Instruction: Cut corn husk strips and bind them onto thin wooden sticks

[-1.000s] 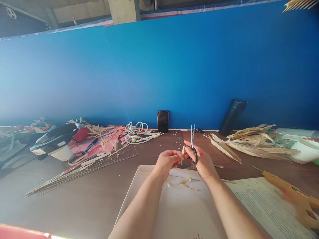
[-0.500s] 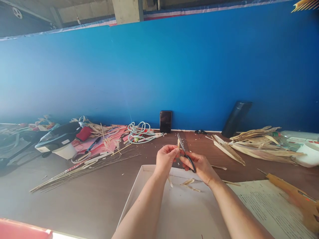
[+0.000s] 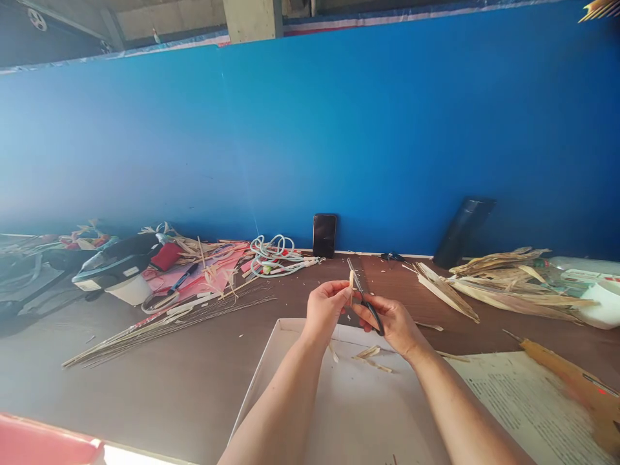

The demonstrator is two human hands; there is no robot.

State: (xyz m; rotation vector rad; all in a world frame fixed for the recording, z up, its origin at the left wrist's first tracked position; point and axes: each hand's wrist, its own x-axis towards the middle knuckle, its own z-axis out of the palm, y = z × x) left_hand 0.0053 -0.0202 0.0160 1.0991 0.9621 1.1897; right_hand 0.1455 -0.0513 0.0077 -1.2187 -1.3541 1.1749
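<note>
My left hand [image 3: 328, 306] pinches a short, pale strip of dried husk [image 3: 351, 279] that stands upright from the fingertips. Black-handled scissors [image 3: 372, 311] are gripped in my right hand [image 3: 391, 321], their narrow blades pointing up and away beside the strip. The two hands nearly meet above the far edge of a shallow white box [image 3: 358, 413]. Inside that box lie a few husk scraps [image 3: 372, 356]. Whether the blades touch the strip I cannot tell.
A phone [image 3: 324, 235] leans on the blue wall. Dried husks [image 3: 513, 290], a black cylinder [image 3: 464, 232] and a white cup [image 3: 603, 303] are at the right. Thin wires [image 3: 169, 329], a pale blue cord [image 3: 274, 257] and a black cap [image 3: 119, 265] lie left. A printed sheet [image 3: 523, 400] lies near right.
The whole view has shifted slightly, moving things a little to the right. The strip in my left hand shows broader now, while both hands keep nearly the same pose.
</note>
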